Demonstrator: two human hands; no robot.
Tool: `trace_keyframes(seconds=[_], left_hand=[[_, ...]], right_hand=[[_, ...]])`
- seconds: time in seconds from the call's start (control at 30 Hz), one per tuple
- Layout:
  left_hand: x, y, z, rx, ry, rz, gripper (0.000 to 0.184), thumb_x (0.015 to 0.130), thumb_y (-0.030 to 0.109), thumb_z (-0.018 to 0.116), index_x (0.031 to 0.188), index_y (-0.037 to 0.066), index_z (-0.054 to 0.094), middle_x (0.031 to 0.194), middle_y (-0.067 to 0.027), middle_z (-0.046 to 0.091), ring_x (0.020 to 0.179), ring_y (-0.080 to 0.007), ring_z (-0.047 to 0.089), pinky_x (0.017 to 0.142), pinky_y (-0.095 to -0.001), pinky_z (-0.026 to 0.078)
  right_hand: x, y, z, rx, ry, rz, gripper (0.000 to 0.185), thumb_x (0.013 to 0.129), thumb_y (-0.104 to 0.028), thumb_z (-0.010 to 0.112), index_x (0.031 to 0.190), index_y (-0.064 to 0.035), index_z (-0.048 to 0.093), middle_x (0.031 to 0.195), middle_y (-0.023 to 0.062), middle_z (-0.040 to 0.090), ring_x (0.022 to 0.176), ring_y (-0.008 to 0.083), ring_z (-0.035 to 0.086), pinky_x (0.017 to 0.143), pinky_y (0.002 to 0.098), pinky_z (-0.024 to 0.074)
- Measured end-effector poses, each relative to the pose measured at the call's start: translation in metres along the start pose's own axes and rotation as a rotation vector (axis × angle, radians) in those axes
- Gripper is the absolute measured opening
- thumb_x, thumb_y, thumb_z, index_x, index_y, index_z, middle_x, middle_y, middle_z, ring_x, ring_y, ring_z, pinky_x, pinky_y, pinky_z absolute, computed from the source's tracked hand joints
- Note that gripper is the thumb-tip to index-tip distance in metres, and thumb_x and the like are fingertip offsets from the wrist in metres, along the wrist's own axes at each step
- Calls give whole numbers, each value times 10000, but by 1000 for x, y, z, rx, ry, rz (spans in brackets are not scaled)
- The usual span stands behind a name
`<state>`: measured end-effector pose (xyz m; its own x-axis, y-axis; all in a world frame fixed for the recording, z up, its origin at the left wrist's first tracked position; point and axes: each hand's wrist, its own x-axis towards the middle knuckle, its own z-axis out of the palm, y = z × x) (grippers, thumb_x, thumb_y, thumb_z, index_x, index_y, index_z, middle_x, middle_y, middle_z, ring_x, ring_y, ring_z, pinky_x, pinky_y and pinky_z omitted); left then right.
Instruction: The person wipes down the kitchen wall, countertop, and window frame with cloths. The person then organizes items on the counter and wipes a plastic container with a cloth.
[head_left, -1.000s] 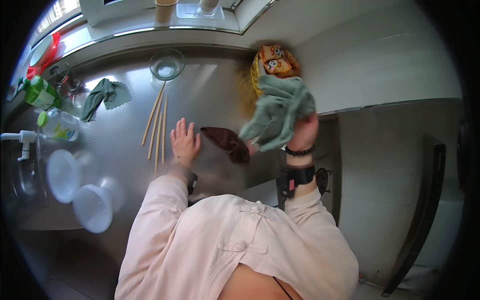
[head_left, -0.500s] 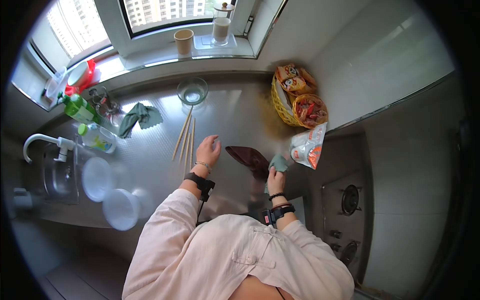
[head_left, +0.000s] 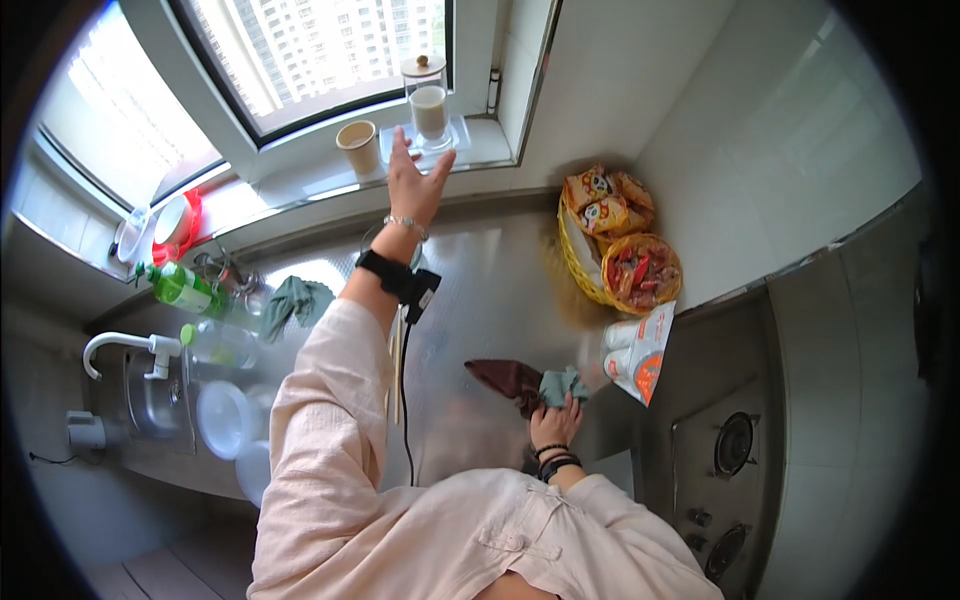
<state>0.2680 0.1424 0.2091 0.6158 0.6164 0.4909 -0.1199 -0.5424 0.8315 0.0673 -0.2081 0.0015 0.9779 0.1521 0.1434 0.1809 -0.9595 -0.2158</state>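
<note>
And here we see a loose pale pink top (head_left: 400, 540), long sleeves softly creased, with knotted cloth fastenings (head_left: 515, 542) down the front. On the left wrist, a light beaded bracelet (head_left: 406, 224), then a black strap (head_left: 385, 272) carrying a boxy black device (head_left: 424, 297), its black cable (head_left: 404, 400) trailing near. Right wrist: dark beaded bracelet (head_left: 550, 449), black band (head_left: 560, 465).

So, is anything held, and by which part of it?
The left hand is open, empty. The right hand lies on the near edge of the crumpled green cloth; whether it grips cannot be told.
</note>
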Motion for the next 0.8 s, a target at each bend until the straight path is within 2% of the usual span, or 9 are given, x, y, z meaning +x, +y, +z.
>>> trace_keyframes(seconds=[0.1,0.2,0.33,0.43,0.53,0.57,0.6,0.67,0.8], left_hand=[[52,-4,23,121,100,-71,1056,633,422,750,1330,-89,143,1265,-290,364,1177,-363,388,970,-366,341],[82,-11,38,270,45,-169,1207,588,541,734,1342,-84,28,1334,-314,245,1251,-400,287,1024,-385,290],[101,-26,60,420,11,-112,1266,579,560,728,1360,10,-103,1333,-326,233,1250,-399,292,1031,-372,285],[104,-30,70,334,117,-263,1298,573,480,769,1346,28,-169,1324,-286,275,1220,-384,336,1012,-364,318],[108,-36,72,254,144,-278,1169,562,417,786,1354,-3,36,1241,-281,394,1128,-360,454,962,-345,381],[109,-34,71,214,128,-272,1096,555,394,790,1344,-16,150,1202,-273,444,1088,-344,498,933,-340,411],[108,-33,70,215,127,-272,1096,555,394,790,1344,-16,150,1202,-273,444,1088,-344,498,933,-340,411],[103,-27,69,178,148,-225,904,543,366,790,1226,-29,348,1106,-235,527,1000,-309,562,871,-336,455],[85,2,48,58,181,-37,825,552,371,795,1160,-16,396,1043,-192,562,950,-263,584,828,-327,473]], right_hand=[[3,-1,-3,-10,-45,12,304,715,-287,552,823,-17,640,1164,191,498,1088,365,419,924,493,293],[2,2,-1,-7,-25,-7,300,701,-287,557,816,-21,635,1151,197,501,1079,374,420,911,512,295],[7,3,0,-8,-25,-33,374,684,-277,564,990,-64,569,1142,180,494,1056,369,425,888,518,305],[4,4,-2,-16,-53,-42,420,682,-273,564,1056,-83,537,1159,168,482,1055,357,423,883,509,310],[5,4,0,-2,-48,-39,405,681,-276,566,1034,-77,550,1166,167,479,1056,359,422,887,507,307],[6,3,-1,39,-50,-22,334,700,-279,548,916,-28,589,1157,199,488,1067,383,419,902,518,295],[5,3,-2,81,-54,-4,329,719,-283,531,799,21,628,1147,230,498,1078,407,416,916,529,282],[6,2,-4,91,-68,8,331,719,-284,531,802,21,630,1147,232,499,1080,409,416,919,529,281],[5,2,-2,94,-63,12,341,723,-290,528,799,25,633,1154,233,499,1093,414,413,932,521,273]])
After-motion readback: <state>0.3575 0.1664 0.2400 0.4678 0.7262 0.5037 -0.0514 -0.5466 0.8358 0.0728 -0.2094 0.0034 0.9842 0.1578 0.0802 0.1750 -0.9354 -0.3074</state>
